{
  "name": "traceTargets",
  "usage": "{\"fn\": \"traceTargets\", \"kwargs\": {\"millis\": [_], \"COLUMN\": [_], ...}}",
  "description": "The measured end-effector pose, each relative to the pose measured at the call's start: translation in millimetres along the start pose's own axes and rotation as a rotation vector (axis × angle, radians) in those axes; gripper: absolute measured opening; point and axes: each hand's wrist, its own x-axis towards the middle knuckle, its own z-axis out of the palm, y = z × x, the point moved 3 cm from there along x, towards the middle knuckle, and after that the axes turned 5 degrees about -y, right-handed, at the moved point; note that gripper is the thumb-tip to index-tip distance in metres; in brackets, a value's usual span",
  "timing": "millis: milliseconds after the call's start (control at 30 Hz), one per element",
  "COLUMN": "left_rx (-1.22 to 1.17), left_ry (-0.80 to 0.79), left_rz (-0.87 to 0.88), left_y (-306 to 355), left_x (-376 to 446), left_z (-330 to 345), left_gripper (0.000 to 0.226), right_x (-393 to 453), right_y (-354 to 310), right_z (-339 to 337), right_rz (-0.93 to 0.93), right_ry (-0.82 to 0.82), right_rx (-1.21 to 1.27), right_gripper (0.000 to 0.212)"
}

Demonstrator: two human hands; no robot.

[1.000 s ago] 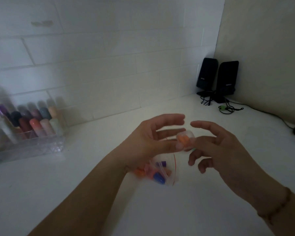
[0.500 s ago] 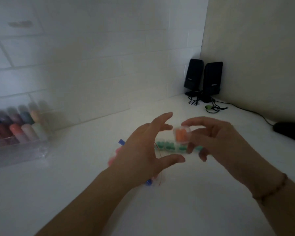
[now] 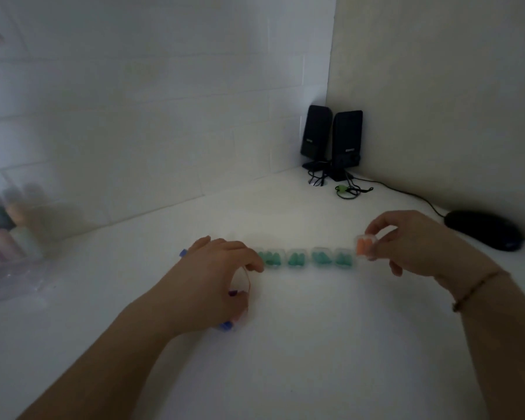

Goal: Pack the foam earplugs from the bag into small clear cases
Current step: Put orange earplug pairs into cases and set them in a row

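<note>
The right hand (image 3: 415, 241) pinches a small clear case (image 3: 365, 244) with orange earplugs inside, held at the right end of a row of four clear cases (image 3: 305, 256) of green earplugs on the white counter (image 3: 315, 344). The left hand (image 3: 215, 277), fingers curled downward, lies over the clear bag (image 3: 235, 316) of mixed earplugs; whether it grips the bag is hard to tell in the dim blur. Beyond stand two black speakers (image 3: 331, 140), a dark mouse (image 3: 484, 230) at right, and a tray of coloured bottles (image 3: 6, 234) at left.
</note>
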Motion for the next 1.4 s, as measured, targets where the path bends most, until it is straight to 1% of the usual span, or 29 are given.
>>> {"fn": "traceTargets", "kwargs": {"millis": [133, 233, 367, 433, 533, 600, 633, 667, 700, 733, 800, 833, 867, 900, 967, 1033, 1100, 1200, 1333, 1400], "left_rx": [-0.052, -0.121, -0.139, -0.118, 0.045, 0.171, 0.189, 0.166, 0.099, 0.003, -0.164, -0.214, -0.249, -0.275, -0.288, -0.259, -0.23, -0.297, -0.351, -0.411], "left_ry": [0.027, 0.157, 0.312, 0.365, 0.322, 0.261, 0.234, 0.206, 0.176, 0.142, 0.084, 0.068, 0.063, 0.063, 0.057, -0.016, -0.115, -0.168, -0.122, -0.053], "left_rz": [0.055, 0.114, 0.197, 0.233, 0.254, 0.265, 0.264, 0.252, 0.223, 0.176, 0.069, 0.031, 0.003, -0.021, -0.061, -0.09, -0.122, -0.187, -0.219, -0.206], "left_y": [-3, 0, 18, 35, 64, 81, 88, 95, 101, 105, 108, 109, 111, 113, 116, 120, 125, 131, 134, 133], "left_x": [0, 1, 2, 5, 18, 32, 41, 50, 59, 68, 89, 100, 110, 120, 139, 154, 166, 175, 175, 172], "left_z": [0, 2, 6, 9, 18, 20, 20, 20, 20, 21, 27, 31, 35, 38, 43, 47, 51, 57, 61, 58], "left_gripper": [0.041, 0.034, 0.032, 0.028, 0.03, 0.034, 0.036, 0.038, 0.038, 0.037, 0.035, 0.034, 0.031, 0.028, 0.025, 0.027, 0.029, 0.029, 0.033, 0.034], "right_x": [2, 6, 8, 7, 7, 9, 11, 12, 13, 12, 7, 5, 5, 7, 16, 23, 28, 30, 29, 27], "right_y": [6, 11, 15, 14, 14, 17, 19, 21, 23, 27, 36, 42, 48, 55, 67, 75, 78, 79, 79, 77], "right_z": [2, 3, 3, 1, -1, -1, -2, -6, -12, -22, -44, -52, -56, -57, -51, -45, -43, -41, -41, -42], "right_rz": [0.038, 0.038, 0.077, 0.061, 0.046, 0.053, 0.054, 0.045, 0.028, 0.011, 0.022, 0.042, 0.068, 0.099, 0.152, 0.194, 0.2, 0.197, 0.182, 0.174], "right_ry": [-0.045, -0.047, -0.027, -0.007, 0.011, -0.024, -0.03, 0.001, 0.08, 0.201, 0.496, 0.599, 0.641, 0.62, 0.489, 0.377, 0.329, 0.317, 0.34, 0.343], "right_rx": [-0.062, -0.086, -0.103, -0.12, -0.2, -0.21, -0.199, -0.165, -0.112, -0.038, 0.092, 0.121, 0.119, 0.096, 0.037, 0.009, 0.016, 0.036, 0.058, 0.06], "right_gripper": [0.021, 0.02, 0.022, 0.025, 0.033, 0.034, 0.032, 0.026, 0.018, 0.011, 0.009, 0.01, 0.011, 0.011, 0.009, 0.008, 0.01, 0.011, 0.007, 0.006]}}
